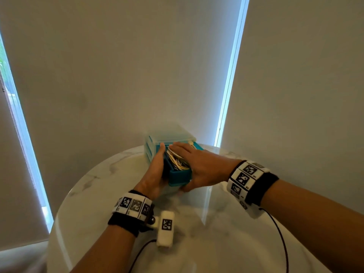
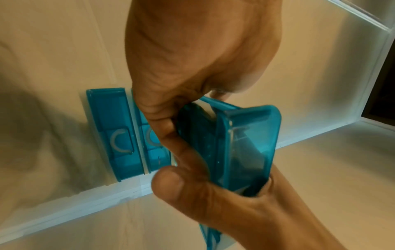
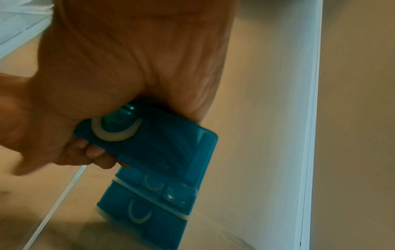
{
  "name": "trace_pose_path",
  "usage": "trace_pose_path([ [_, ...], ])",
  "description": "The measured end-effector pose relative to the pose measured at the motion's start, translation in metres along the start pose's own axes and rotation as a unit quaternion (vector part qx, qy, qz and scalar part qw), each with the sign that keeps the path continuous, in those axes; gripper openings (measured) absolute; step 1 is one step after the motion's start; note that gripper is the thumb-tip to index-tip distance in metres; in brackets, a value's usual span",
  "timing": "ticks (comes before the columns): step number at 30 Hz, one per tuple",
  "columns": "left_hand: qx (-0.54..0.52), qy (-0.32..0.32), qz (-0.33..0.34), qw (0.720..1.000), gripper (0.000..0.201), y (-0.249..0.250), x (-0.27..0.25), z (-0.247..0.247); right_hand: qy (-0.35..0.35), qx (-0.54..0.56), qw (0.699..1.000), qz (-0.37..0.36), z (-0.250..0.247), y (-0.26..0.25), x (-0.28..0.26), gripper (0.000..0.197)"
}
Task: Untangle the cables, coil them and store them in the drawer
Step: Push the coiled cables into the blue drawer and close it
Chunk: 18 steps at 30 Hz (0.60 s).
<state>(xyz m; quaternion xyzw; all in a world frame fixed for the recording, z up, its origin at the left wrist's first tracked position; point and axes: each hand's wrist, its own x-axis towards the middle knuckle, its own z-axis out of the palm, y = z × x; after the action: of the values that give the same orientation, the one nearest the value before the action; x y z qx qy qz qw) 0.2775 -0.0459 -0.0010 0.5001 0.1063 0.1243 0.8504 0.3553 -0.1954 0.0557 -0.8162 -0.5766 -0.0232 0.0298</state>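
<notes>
1. Nearest: two wrists with black bands (image 1: 126, 223) and white blocks printed with black squares, above a round, shiny, marble-look table (image 1: 98, 203).
2. Next: left hand (image 1: 155, 172) flat along the left side wall of the pulled-out drawer (image 1: 180, 177), fingers straight, thumb under the front corner.
3. Beside it: right hand (image 1: 199, 166) laid flat over the cables (image 1: 178, 160), fingers straight and pressing down, thumb low by the drawer front.
4. Inside the drawer: a heap of thin white and yellow cables, filling it to the top (ends too small to tell).
5. Drawer itself: see-through blue plastic, box-shaped, smooth, top slot of the little chest (image 1: 169, 136).
6. Behind: chest with a pale frosted shell, on the far edge of the table.
7. Only in the left wrist view: two lower drawers (image 2: 113, 133) pushed in, each with a white half-ring handle.
8. Only in the right wrist view: white half-ring handle (image 3: 116, 130) on the open drawer's front, under the palm.
9. Farthest: plain pale blinds (image 1: 118, 66) with bright strips of light between.
</notes>
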Motion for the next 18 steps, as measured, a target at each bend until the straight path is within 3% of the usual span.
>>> trace_pose_path([
  [3, 0.042, -0.030, -0.046, 0.998, 0.068, 0.015, -0.008, -0.013, 0.024, 0.005, 1.000, 0.009, 0.002, 0.003, 0.001, 0.123],
  [5, 0.151, -0.030, -0.078, 0.985, 0.068, 0.034, -0.015, -0.019, 0.020, 0.010, 1.000, 0.006, 0.003, 0.003, 0.000, 0.119],
  [6, 0.243, 0.002, -0.068, 0.968, 0.067, 0.042, -0.015, -0.020, 0.021, 0.010, 1.000, 0.002, 0.003, 0.002, -0.001, 0.117],
  [8, 0.431, 0.092, -0.001, 0.898, 0.063, 0.055, -0.006, -0.023, 0.025, 0.004, 1.000, 0.003, 0.003, 0.002, -0.001, 0.116],
  [9, 0.518, 0.139, 0.049, 0.843, 0.061, 0.061, 0.002, -0.026, 0.025, 0.001, 1.000, 0.004, 0.003, 0.002, -0.001, 0.116],
  [11, 0.659, 0.207, 0.156, 0.706, 0.056, 0.070, 0.024, -0.035, 0.024, 0.001, 1.000, 0.005, 0.004, 0.003, 0.000, 0.114],
  [12, 0.693, 0.196, 0.193, 0.667, 0.053, 0.074, 0.036, -0.037, 0.026, 0.002, 1.000, 0.006, 0.004, 0.004, 0.000, 0.113],
  [13, 0.711, 0.153, 0.212, 0.652, 0.049, 0.076, 0.049, -0.040, 0.027, 0.001, 1.000, 0.007, 0.005, 0.005, 0.000, 0.113],
  [16, 0.741, 0.005, 0.200, 0.642, 0.047, 0.076, 0.074, -0.040, 0.024, -0.013, 0.999, 0.022, 0.011, 0.010, 0.001, 0.114],
  [18, 0.745, -0.023, 0.197, 0.636, 0.049, 0.075, 0.079, -0.039, 0.015, -0.023, 0.999, 0.035, 0.013, 0.013, 0.005, 0.116],
])
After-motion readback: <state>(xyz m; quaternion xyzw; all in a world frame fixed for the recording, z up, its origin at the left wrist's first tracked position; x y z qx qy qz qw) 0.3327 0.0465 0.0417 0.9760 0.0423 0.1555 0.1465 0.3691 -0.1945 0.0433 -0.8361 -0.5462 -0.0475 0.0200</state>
